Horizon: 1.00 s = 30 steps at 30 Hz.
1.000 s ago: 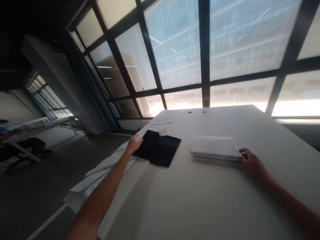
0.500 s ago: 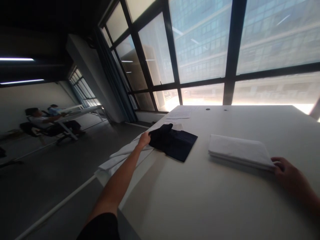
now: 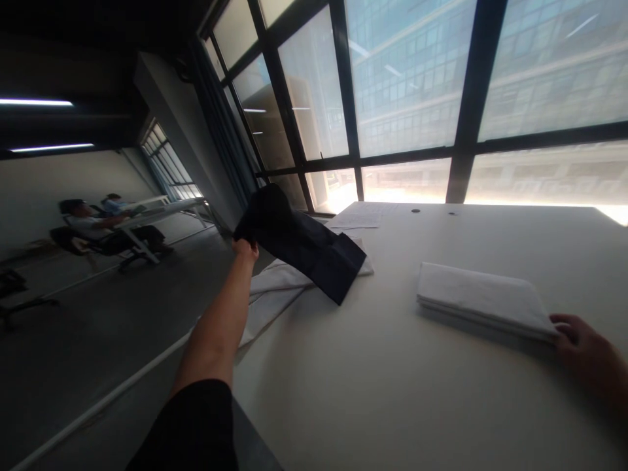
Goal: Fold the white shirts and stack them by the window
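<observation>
A dark navy cloth (image 3: 311, 245), perhaps a garment, is stretched between the air and the table, its far end raised and bunched. My left hand (image 3: 245, 248) is closed on its upper left end, past the table's left edge. The cloth's lower corner hangs over or rests on a loose white cloth (image 3: 279, 278) spread at that edge. A white cloth folded into a flat rectangle (image 3: 483, 297) lies on the right part of the table. At its near right corner my right hand (image 3: 583, 347) pinches it between thumb and fingers.
The white table (image 3: 373, 373) runs back to large windows. Sheets of paper (image 3: 360, 216) lie near its far left corner, with a round dark cable hole (image 3: 415, 210) beside them. On the far left, people (image 3: 88, 219) sit at other desks (image 3: 161, 212).
My left hand has moved left and up, pulling the navy cloth off the tabletop and stretching it out. The right hand stays on the folded white cloth; the view has shifted slightly.
</observation>
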Each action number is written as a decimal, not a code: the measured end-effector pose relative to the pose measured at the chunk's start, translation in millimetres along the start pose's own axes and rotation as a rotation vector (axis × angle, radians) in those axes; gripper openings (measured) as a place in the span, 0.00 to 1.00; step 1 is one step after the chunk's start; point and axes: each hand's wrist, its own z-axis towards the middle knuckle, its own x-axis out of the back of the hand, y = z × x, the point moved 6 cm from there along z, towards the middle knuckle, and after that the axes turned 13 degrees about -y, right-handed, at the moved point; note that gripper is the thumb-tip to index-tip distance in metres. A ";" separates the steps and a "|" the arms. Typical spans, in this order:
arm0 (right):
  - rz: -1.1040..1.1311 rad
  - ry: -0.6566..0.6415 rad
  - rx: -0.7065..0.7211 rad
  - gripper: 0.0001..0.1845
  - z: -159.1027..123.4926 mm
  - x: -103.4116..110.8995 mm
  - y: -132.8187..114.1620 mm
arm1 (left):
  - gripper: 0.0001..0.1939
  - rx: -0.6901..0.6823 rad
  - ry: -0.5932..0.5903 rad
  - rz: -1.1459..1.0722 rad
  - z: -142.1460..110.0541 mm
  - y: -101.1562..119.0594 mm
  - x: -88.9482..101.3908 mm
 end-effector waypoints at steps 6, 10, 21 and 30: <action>-0.055 -0.010 -0.009 0.25 0.1 -1.9 1.0 | 0.30 0.249 0.332 0.454 -57.3 -17.8 54.1; -0.074 -0.012 -0.018 0.25 -0.7 -2.2 -0.5 | 0.28 0.265 0.135 0.801 -89.0 -42.6 20.0; -0.049 0.007 0.010 0.24 -5.8 -0.5 -13.1 | 0.09 0.155 -0.503 0.877 -125.4 -50.4 -100.8; -0.036 0.039 0.078 0.21 -4.8 -4.3 -10.9 | 0.25 -0.036 -1.821 0.450 -292.3 13.3 -281.2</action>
